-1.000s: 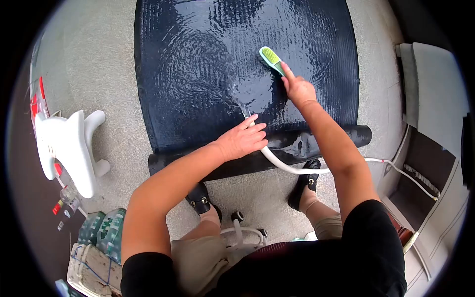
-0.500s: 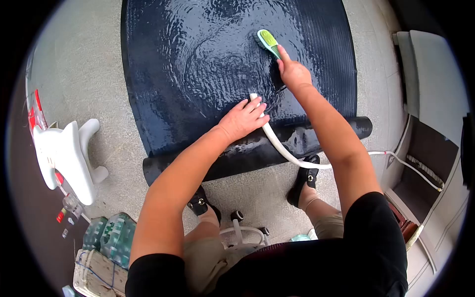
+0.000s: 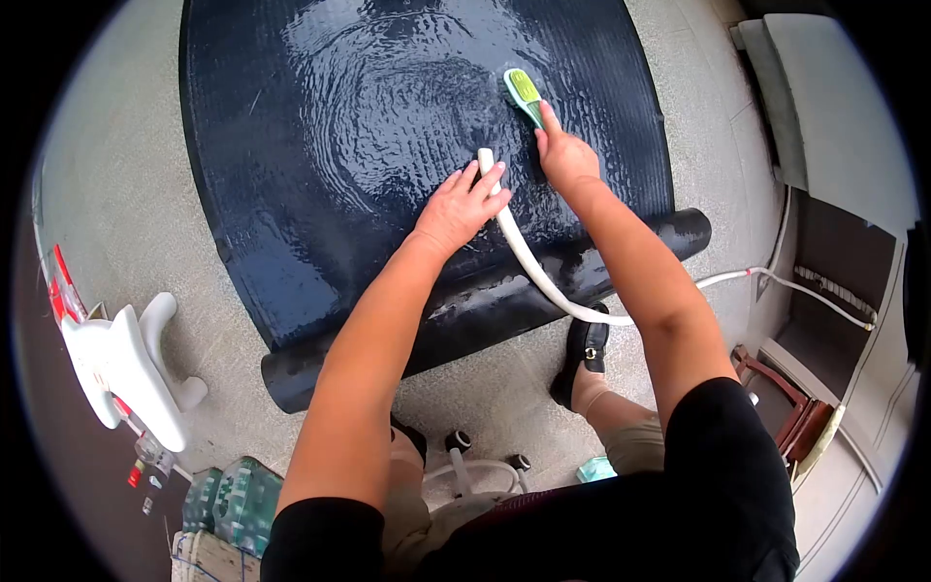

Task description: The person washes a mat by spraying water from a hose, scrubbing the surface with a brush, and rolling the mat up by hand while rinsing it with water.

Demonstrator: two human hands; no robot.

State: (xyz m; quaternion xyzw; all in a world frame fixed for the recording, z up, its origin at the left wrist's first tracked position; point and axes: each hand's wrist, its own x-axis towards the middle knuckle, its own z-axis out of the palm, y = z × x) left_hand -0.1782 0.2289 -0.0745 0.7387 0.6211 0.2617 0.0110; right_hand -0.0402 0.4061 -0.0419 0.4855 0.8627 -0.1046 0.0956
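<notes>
Brush [image 3: 523, 87] clamped in right hand [image 3: 569, 161], left hand [image 3: 458, 210] clasping hose [image 3: 529, 262], now nearer the brush

And here I am on the feed, both arms out in front, angling inward until my hands sit near each other, apart. My right hand [image 3: 567, 157] leads, reaching farther forward: index finger extended, the other fingers folded in a firm grip, thumb along the inner side. Right elbow [image 3: 674, 325] slightly bent, forearm bare. Over to my left hand [image 3: 458, 209], back upward, fingers fanned in a loose hold (quite the contrast with its partner!). Left wrist [image 3: 430, 245] nearly straight, forearm slanting up and inward.
</notes>
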